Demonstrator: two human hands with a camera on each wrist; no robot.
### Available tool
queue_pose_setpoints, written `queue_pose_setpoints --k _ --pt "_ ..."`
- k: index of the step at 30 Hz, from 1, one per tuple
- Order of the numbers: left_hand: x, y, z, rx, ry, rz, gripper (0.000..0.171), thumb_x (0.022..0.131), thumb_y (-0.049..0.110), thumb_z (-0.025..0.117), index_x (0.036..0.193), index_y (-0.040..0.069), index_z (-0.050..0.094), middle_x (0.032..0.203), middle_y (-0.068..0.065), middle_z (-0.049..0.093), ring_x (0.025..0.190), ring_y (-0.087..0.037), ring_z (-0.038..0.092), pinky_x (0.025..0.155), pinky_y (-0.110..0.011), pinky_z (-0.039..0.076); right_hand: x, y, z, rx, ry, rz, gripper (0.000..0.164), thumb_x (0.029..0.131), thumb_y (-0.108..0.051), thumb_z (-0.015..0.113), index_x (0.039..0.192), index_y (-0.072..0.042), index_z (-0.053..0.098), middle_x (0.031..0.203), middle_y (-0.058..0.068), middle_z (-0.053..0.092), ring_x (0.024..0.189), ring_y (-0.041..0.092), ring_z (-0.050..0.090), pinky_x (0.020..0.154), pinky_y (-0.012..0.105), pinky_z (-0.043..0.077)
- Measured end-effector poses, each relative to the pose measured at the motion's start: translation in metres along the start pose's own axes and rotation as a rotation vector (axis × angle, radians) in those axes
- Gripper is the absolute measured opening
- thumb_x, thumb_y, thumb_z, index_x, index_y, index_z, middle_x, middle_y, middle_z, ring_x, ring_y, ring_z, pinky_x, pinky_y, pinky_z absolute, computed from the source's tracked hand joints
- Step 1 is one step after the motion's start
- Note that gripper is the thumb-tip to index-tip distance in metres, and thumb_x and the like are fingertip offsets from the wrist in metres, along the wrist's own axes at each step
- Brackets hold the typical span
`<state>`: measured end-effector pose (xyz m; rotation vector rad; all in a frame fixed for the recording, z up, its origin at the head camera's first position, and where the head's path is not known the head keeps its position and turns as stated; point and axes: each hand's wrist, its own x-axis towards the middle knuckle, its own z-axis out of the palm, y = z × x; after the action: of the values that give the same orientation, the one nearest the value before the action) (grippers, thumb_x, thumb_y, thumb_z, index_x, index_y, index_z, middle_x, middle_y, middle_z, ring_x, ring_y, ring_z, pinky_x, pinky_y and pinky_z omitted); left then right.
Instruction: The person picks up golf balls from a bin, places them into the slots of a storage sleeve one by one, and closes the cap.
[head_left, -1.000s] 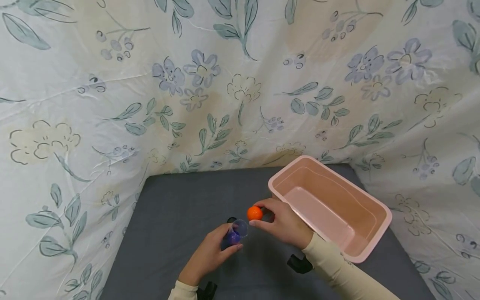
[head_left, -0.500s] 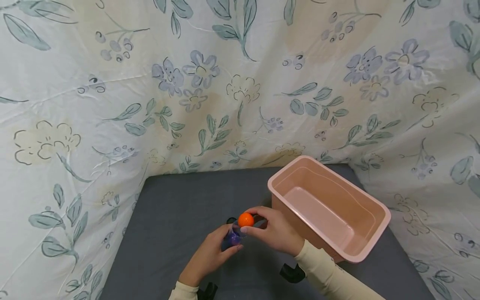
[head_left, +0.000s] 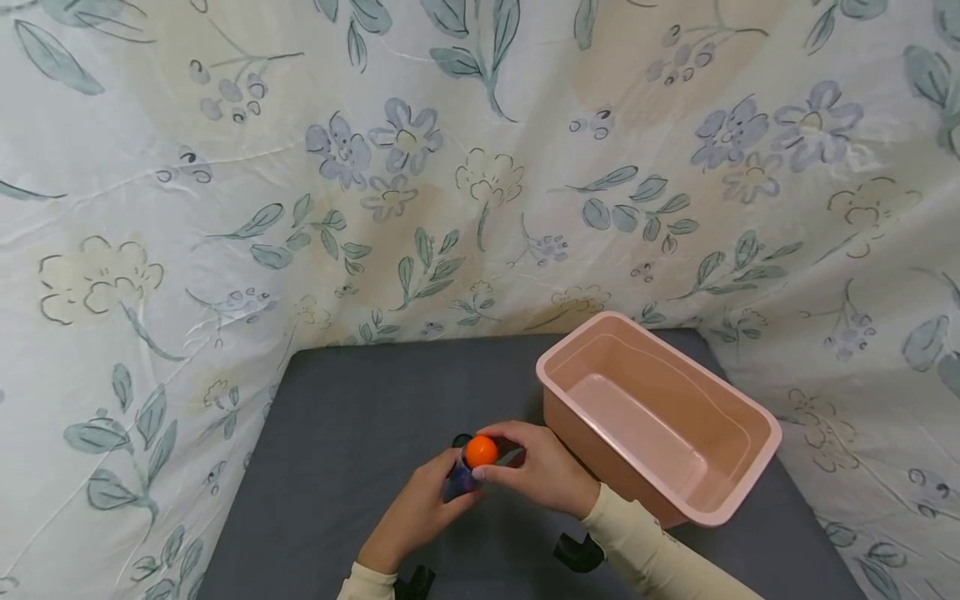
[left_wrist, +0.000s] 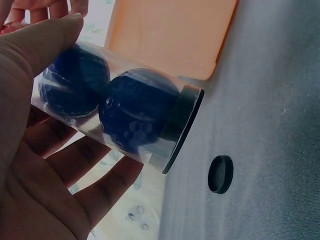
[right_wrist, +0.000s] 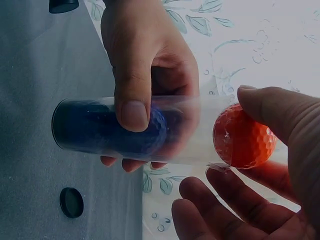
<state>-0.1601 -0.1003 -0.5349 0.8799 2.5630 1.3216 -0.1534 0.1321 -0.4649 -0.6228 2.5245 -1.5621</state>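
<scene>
My left hand [head_left: 420,504] grips a clear plastic tube [right_wrist: 175,132], thumb on one side and fingers on the other. Two dark blue golf balls [left_wrist: 140,110] sit in line inside it, against a black cap [left_wrist: 186,130] that closes the lower end. Between thumb and fingers, my right hand [head_left: 551,471] pinches an orange golf ball [head_left: 482,451] at the tube's open end. In the right wrist view, the near side of the orange ball lies just inside the rim, while the rest sticks out.
A loose black cap [right_wrist: 71,202] lies on the dark grey table [head_left: 360,408], partly hidden behind the hands in the head view. To the right stands a pink plastic bin [head_left: 656,417]. Floral cloth [head_left: 480,208] hangs behind and at both sides.
My right hand has carried the orange golf ball leftward and slightly down, from beside the tube to its mouth. The left hand has kept its place with the tube.
</scene>
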Motion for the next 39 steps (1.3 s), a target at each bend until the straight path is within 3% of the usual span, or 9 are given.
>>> queue_pose_setpoints --k 8,18,28,33,39 --pt "0.002 -0.005 -0.004 0.024 0.026 0.025 0.052 0.095 0.041 0.076 0.14 0.025 0.055 0.132 0.01 0.067 0.115 -0.007 0.066 0.099 -0.04 0.057 0.012 0.006 0.0 -0.016 0.066 0.008 0.038 0.097 -0.037 0.074 0.128 -0.015 0.069 0.103 -0.002 0.072 0.094 0.013 0.07 0.083 0.027 0.06" --pt "-0.005 -0.021 -0.002 0.036 0.005 -0.032 0.056 0.094 0.049 0.075 0.139 0.022 0.055 0.129 0.006 0.071 0.111 -0.008 0.069 0.096 -0.04 0.059 0.031 0.034 0.012 -0.114 0.144 0.085 0.038 0.097 -0.039 0.074 0.128 -0.017 0.069 0.107 -0.004 0.072 0.098 0.014 0.071 0.082 0.027 0.059" --pt "-0.011 -0.037 -0.001 0.031 -0.006 -0.084 0.057 0.094 0.049 0.075 0.139 0.021 0.055 0.125 0.004 0.072 0.105 -0.005 0.069 0.089 -0.032 0.059 0.057 0.073 0.039 -0.224 0.091 0.123 0.043 0.098 -0.037 0.073 0.131 -0.011 0.067 0.118 0.013 0.072 0.099 0.021 0.069 0.084 0.041 0.06" --pt "-0.014 -0.046 0.004 0.027 -0.004 -0.107 0.054 0.093 0.044 0.077 0.137 0.019 0.057 0.122 0.003 0.072 0.103 -0.006 0.068 0.087 -0.032 0.058 0.064 0.091 0.053 -0.302 0.05 0.136 0.046 0.095 -0.036 0.076 0.131 -0.007 0.067 0.119 0.015 0.071 0.099 0.026 0.067 0.086 0.046 0.059" --pt "-0.022 -0.055 0.012 0.008 -0.016 -0.121 0.052 0.093 0.042 0.078 0.136 0.02 0.058 0.123 0.004 0.072 0.106 -0.006 0.068 0.089 -0.032 0.057 0.066 0.103 0.071 -0.402 -0.011 0.146 0.051 0.091 -0.035 0.081 0.13 -0.004 0.068 0.121 0.016 0.07 0.107 0.03 0.067 0.097 0.052 0.056"
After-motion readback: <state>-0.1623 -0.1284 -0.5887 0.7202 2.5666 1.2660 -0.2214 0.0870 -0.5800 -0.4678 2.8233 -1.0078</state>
